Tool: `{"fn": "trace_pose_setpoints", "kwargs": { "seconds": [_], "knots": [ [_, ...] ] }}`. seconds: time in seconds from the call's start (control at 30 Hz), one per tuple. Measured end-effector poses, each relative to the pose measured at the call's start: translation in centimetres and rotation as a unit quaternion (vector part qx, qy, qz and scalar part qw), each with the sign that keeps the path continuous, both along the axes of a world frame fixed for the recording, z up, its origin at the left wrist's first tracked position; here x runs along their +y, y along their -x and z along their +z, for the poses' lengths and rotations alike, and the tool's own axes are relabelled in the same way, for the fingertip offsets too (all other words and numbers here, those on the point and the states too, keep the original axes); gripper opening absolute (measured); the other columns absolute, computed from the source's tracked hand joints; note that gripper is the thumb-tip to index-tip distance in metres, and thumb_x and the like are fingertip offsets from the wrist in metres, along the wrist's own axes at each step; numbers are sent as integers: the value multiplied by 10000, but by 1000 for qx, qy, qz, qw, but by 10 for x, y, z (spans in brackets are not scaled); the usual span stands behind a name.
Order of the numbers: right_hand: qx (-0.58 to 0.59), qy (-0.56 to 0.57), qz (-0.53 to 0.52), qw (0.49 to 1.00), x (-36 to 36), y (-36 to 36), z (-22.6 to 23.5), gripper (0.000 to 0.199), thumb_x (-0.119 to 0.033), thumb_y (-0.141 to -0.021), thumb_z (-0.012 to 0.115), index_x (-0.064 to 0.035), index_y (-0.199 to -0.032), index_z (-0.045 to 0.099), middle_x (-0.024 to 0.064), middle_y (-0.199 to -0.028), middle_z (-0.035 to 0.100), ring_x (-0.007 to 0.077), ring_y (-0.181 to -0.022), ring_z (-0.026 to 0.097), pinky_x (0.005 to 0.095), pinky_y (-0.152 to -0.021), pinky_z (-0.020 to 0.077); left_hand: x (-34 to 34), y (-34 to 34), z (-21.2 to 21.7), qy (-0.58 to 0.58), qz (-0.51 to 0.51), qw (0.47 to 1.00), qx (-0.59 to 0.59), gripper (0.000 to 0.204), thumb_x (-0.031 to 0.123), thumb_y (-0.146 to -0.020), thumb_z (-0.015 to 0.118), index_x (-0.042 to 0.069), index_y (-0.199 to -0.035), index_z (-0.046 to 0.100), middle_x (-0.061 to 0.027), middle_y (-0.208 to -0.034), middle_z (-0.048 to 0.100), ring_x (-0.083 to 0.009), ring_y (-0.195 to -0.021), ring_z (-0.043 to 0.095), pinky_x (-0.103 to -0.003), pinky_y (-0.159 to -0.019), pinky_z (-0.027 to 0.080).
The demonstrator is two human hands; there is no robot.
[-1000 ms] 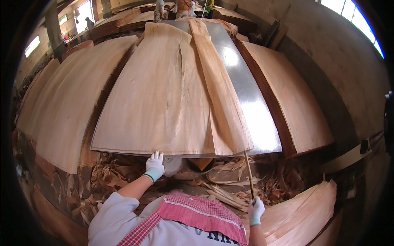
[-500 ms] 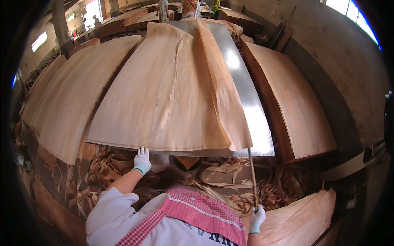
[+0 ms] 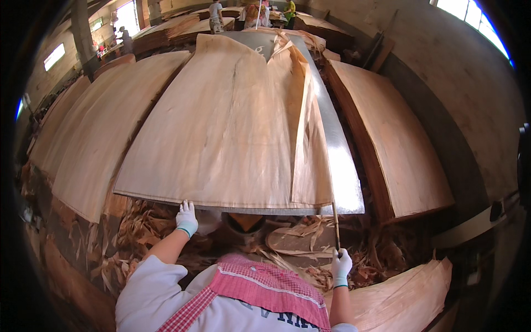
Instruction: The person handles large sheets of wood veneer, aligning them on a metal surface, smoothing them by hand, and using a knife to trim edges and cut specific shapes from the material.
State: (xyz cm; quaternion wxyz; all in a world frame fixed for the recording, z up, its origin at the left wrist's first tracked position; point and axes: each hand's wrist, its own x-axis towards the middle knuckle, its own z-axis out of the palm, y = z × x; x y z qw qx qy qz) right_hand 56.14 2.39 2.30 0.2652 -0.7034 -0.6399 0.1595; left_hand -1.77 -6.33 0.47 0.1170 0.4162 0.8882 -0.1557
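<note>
A large pale wood veneer sheet (image 3: 204, 127) lies over a shiny metal plate (image 3: 345, 182), whose right strip and near edge show. Along its right side the veneer is folded into an upright ridge (image 3: 311, 144), crumpled at the far end. My left hand (image 3: 187, 219), in a white glove, is at the veneer's near edge with its fingers stretched out against it. Closed round a long thin stick (image 3: 336, 229) is my gloved right hand (image 3: 341, 266), near the lower right. The stick points away from me along the veneer's right side, where part of it is hidden.
Veneer stacks stand to the left (image 3: 105, 133) and right (image 3: 392, 138) of the plate. Torn veneer scraps (image 3: 133, 232) litter the floor before me. A loose veneer sheet (image 3: 398, 299) lies at my lower right. Several people (image 3: 216, 16) are at the far end.
My right hand has moved forward with the stick. The veneer's right fold has shifted and crumpled at its far end, showing more metal there. My left hand has slid slightly left.
</note>
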Motion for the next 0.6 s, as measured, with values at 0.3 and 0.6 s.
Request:
{"fn": "trace_pose_setpoints", "kwargs": {
  "seconds": [0.3,0.6],
  "knots": [
    [-59,13,13,998,-39,-11,15,181,-251,-840,667,-80,-843,607,147,-683,614,353,-649,611,439,-580,468,-12,-1,-10,-17,14,1000,3,784,151,-829,555,78,-1504,165,-160,-1581,129,-325,-1427,251,-397,-1043,403],
    [46,96,32,994,-46,41,20,275,-315,-854,671,-49,-826,610,150,-634,600,297,-558,585,380,-567,471,65,-98,78,-200,-124,960,-154,564,311,-792,599,32,-1273,505,-259,-1387,438,-409,-1285,421,-490,-1009,378]
  ]
}}
